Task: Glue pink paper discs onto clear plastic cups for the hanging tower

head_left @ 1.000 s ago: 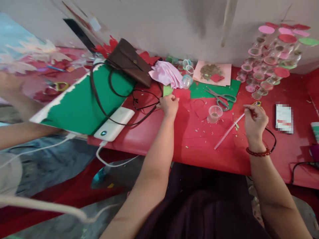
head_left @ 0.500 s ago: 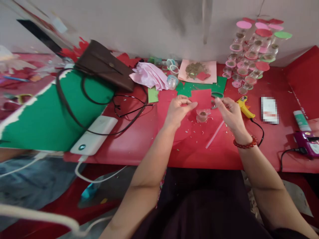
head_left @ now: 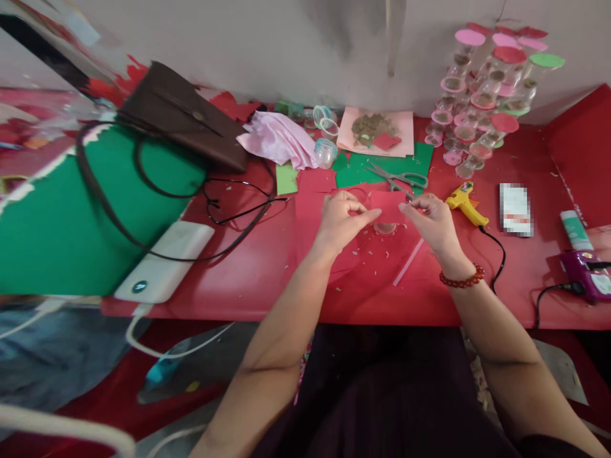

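Both my hands hold a small red paper square (head_left: 387, 205) flat over a little clear plastic cup (head_left: 384, 227) on the red table (head_left: 267, 267). My left hand (head_left: 341, 219) pinches the square's left edge with thumb and forefinger. My right hand (head_left: 429, 219), with a red bead bracelet at the wrist, pinches its right edge. A clear glue stick (head_left: 408, 262) lies on the table just under my right hand. Scissors (head_left: 398, 179) lie just beyond the square on green paper (head_left: 367, 166).
A yellow glue gun (head_left: 465, 202) with a black cord lies right of my hands. A stack of lidded cups (head_left: 482, 102) leans on the wall. A brown bag (head_left: 184, 117), green sheet (head_left: 71, 216), white power bank (head_left: 162, 264), pink cloth (head_left: 281, 140) and a purple device (head_left: 585, 273) are around.
My left hand picked up the red square from the far side, my right hand dropped the glue stick, and both brought the square down over the cup. The view shifted right.
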`<move>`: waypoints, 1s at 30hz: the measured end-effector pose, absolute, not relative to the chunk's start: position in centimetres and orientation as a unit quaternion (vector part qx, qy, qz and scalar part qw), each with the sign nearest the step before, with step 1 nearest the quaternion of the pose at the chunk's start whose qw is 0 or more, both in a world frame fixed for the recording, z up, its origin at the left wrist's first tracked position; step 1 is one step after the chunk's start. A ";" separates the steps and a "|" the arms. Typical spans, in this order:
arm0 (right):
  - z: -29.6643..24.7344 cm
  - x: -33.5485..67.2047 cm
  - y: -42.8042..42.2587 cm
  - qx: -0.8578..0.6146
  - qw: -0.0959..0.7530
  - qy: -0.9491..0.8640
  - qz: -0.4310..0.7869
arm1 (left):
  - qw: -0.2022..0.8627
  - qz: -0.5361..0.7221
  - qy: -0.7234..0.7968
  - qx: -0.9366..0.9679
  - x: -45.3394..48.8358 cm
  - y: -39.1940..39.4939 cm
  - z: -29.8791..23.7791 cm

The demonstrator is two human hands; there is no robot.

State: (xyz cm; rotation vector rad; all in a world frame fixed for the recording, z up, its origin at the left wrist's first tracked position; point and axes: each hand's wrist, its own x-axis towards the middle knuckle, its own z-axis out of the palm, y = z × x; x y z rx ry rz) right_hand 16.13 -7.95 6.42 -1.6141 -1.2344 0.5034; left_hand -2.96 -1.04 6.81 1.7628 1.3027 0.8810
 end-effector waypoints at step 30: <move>6.7 18.0 -8.7 -0.629 0.647 -0.419 0.106 | 0.140 0.211 0.236 0.938 -2.9 -2.7 7.0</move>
